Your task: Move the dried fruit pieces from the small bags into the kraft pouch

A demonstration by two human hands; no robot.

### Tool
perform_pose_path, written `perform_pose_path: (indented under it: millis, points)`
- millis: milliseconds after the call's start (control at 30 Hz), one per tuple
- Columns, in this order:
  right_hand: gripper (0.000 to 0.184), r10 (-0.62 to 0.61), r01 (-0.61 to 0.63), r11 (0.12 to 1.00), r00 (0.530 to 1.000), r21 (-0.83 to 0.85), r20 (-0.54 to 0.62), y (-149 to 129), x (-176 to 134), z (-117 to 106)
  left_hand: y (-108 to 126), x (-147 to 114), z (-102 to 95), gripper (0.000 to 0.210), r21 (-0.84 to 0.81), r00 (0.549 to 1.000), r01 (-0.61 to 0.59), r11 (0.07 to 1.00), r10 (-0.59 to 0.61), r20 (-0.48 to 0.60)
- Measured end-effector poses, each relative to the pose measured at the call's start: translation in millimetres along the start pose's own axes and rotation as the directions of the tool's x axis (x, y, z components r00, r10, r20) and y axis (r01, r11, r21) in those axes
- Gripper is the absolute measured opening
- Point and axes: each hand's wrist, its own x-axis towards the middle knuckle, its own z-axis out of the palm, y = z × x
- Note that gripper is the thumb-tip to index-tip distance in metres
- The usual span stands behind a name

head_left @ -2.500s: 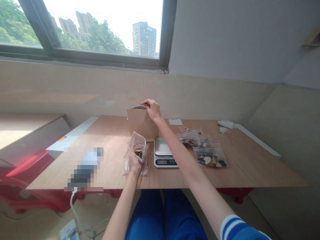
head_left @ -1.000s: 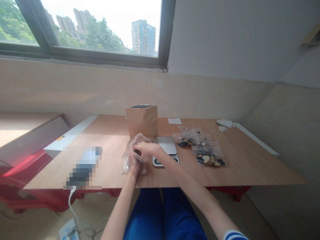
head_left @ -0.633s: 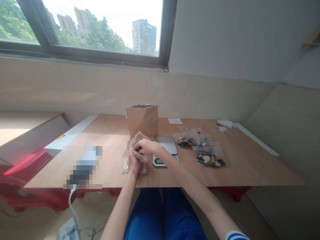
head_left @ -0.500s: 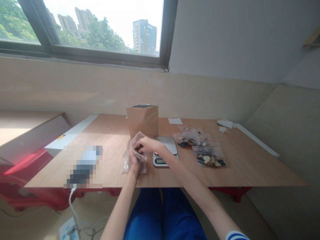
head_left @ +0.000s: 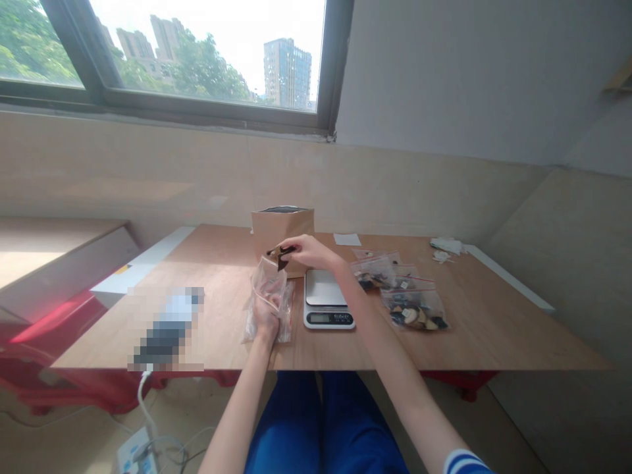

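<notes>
left hand (head_left: 265,317) fingers gripping clear bag (head_left: 270,288) | right hand (head_left: 307,251) fingers pinching dark pieces (head_left: 279,254) above it

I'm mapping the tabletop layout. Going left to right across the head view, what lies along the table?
Blurred item → clear bag held by left hand → scale → filled zip bags → white scraps.

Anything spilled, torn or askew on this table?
Nothing stands out. The paper bag stands upright, the scale sits flat, and the filled bags lie closed with nothing spilled. White scraps lie loose near the far edge.
</notes>
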Motion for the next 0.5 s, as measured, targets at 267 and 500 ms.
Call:
perform_pose_path:
  millis: [267,500]
  points:
    - [0.028,-0.061,0.026,0.998,0.780,-0.065,-0.623,-6.8,51.5,-16.6,0.2,-0.3,-0.3,0.035,-0.016,1.000,0.029,0.999,-0.029,0.006]
    - [0.027,-0.084,-0.199,0.909,0.773,-0.366,-0.629,-7.8,76.6,-9.3,2.8,-4.1,1.6,0.035,0.035,0.999,0.041,0.999,-0.041,-0.017]
